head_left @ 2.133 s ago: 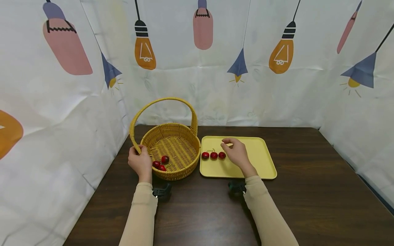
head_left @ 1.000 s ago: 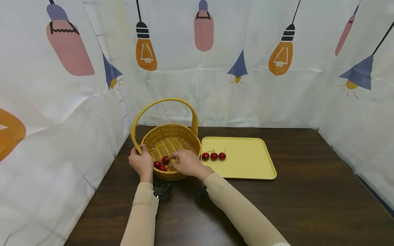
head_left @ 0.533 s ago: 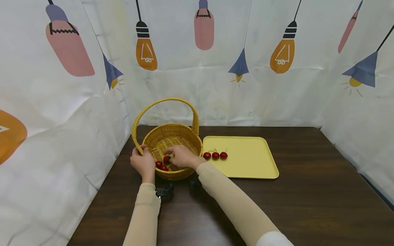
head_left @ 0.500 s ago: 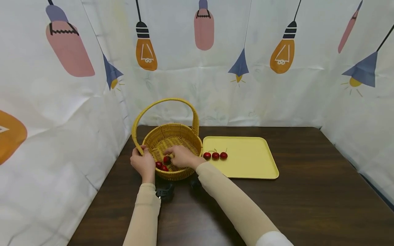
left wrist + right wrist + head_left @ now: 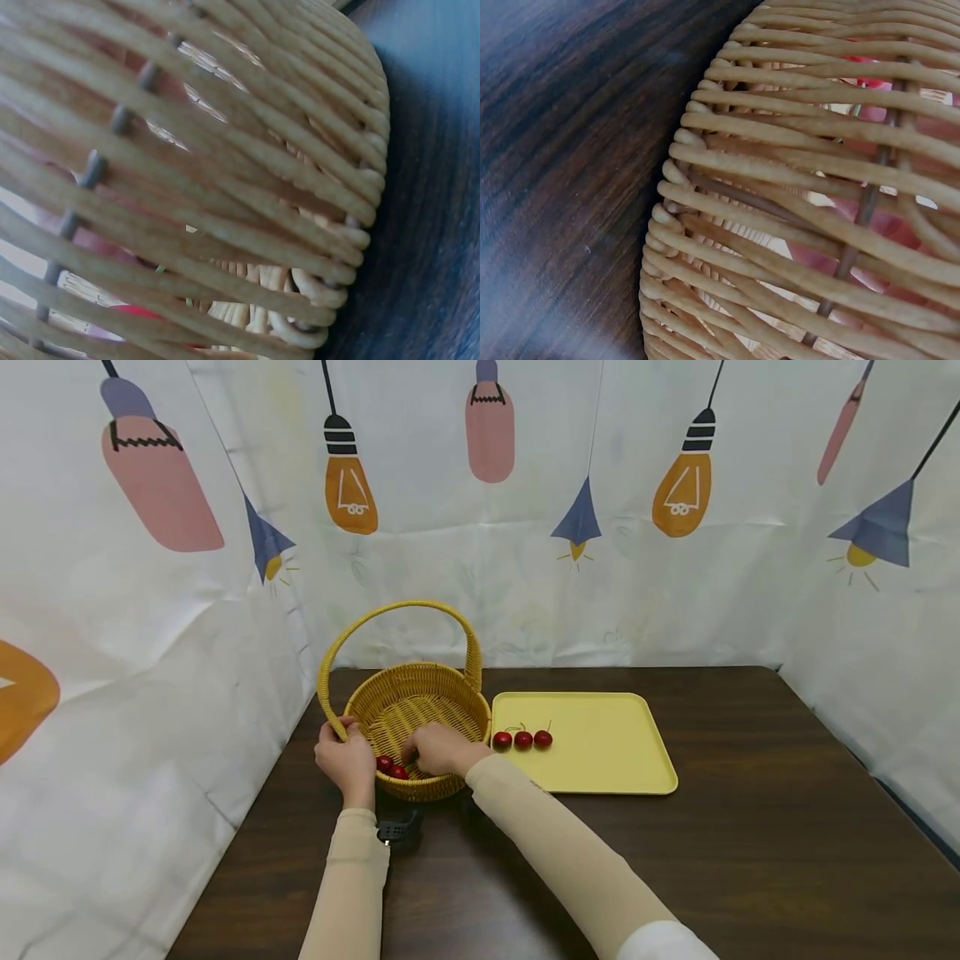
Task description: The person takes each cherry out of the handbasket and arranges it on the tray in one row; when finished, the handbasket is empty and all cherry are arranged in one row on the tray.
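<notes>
In the head view my left hand [image 5: 347,764] grips the left side of a yellow woven basket [image 5: 427,789] by the foot of its tall handle. Inside, my right hand [image 5: 442,750] reaches low with curled fingers, which close over a cherry and hide it. Two other red cherries [image 5: 392,767] lie close by, at the basket's near left. Both wrist views look at the basket's weave [image 5: 225,172] from outside, with blurred fingers [image 5: 885,229] and bits of red showing through the gaps.
Right of the basket a pale yellow tray [image 5: 607,743] lies flat on the dark wooden table [image 5: 787,827]. A row of three stemmed cherries [image 5: 522,740] sits at its left end. A printed white cloth [image 5: 480,577] hangs behind.
My right hand has moved from above the tray into the basket, then slightly deeper. A cherry visible by its fingers half a second ago is now covered. The left hand keeps its place.
</notes>
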The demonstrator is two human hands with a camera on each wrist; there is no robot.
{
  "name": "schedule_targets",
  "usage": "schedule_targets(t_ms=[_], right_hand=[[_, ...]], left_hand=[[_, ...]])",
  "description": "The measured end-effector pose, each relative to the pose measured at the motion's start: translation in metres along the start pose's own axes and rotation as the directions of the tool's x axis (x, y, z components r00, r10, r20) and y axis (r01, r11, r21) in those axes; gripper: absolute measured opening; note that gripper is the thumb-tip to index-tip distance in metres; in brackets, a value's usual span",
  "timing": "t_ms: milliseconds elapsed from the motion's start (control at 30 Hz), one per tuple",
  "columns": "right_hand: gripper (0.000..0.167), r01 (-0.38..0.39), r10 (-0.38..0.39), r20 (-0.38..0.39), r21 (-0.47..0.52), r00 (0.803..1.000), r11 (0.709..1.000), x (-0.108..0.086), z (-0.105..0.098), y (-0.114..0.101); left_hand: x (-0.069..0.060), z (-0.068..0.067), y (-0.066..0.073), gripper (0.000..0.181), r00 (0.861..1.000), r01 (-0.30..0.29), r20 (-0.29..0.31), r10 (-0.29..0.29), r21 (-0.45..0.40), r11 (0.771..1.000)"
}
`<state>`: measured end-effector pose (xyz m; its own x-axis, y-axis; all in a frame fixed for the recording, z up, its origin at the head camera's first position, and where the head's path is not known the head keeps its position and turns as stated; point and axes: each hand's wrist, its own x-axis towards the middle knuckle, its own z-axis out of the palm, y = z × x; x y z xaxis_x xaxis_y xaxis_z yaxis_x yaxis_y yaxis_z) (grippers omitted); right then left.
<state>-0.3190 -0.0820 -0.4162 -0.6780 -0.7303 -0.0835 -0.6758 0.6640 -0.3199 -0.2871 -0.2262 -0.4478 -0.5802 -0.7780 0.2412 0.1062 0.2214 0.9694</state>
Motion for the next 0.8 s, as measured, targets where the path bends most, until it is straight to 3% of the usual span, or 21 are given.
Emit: schedule_targets(t_ms=[167, 333, 500, 800], right_hand=[[0.025, 0.028, -0.029, -0.023, -0.032, 0.999, 0.999, 0.003, 0.002, 0.000], [0.033, 0.082, -0.086, -0.047, -0.080, 0.995, 0.993, 0.008, 0.004, 0.000], [0.040, 0.067, -0.070, -0.037, -0.081, 0.997, 0.994, 0.011, 0.007, 0.001], [0.028, 0.048, -0.048, -0.048, -0.008, 0.998, 0.999, 0.007, 0.001, 0.007]], left_hand=[[0.001, 0.000, 0.000, 0.012, 1.000, -0.004, -0.007, 0.004, 0.006, 1.000], [0.000, 0.001, 0.001, 0.013, 1.000, 0.001, -0.008, 0.000, 0.016, 1.000], [0.000, 0.000, 0.002, 0.014, 1.000, -0.002, -0.010, 0.003, 0.008, 1.000], [0.001, 0.000, -0.001, 0.014, 1.000, -0.003, 0.003, 0.003, 0.006, 1.000]])
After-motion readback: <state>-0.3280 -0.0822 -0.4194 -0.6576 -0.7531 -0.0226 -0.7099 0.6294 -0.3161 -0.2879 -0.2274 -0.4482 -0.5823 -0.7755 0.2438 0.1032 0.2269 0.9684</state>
